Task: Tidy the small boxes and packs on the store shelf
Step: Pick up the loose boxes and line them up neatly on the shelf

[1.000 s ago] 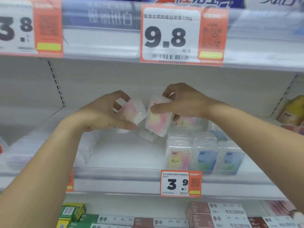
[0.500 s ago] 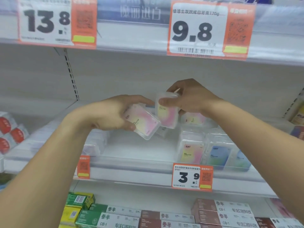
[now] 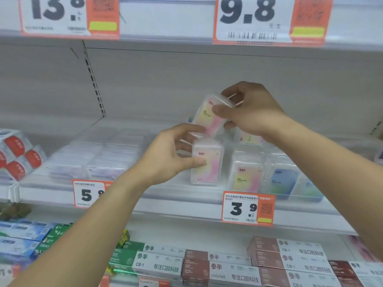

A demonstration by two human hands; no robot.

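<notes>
The left hand (image 3: 165,156) pinches a pink pack (image 3: 207,162) between thumb and fingers, standing it upright at the shelf (image 3: 176,195) front, apparently to face it just beside the row (image 3: 275,175) to its right. Above and behind, the right hand (image 3: 250,112) grips a second pack (image 3: 209,117), tilted and held clear of the shelf, probably waiting its turn for a slot.

Since a second ago, the left hand (image 3: 172,154) has brought its pink box (image 3: 207,162) down from mid-air to stand upright at the shelf's (image 3: 176,195) near edge, left of the row, while the right hand (image 3: 250,112) has tilted its box (image 3: 211,117) just above it.
</notes>
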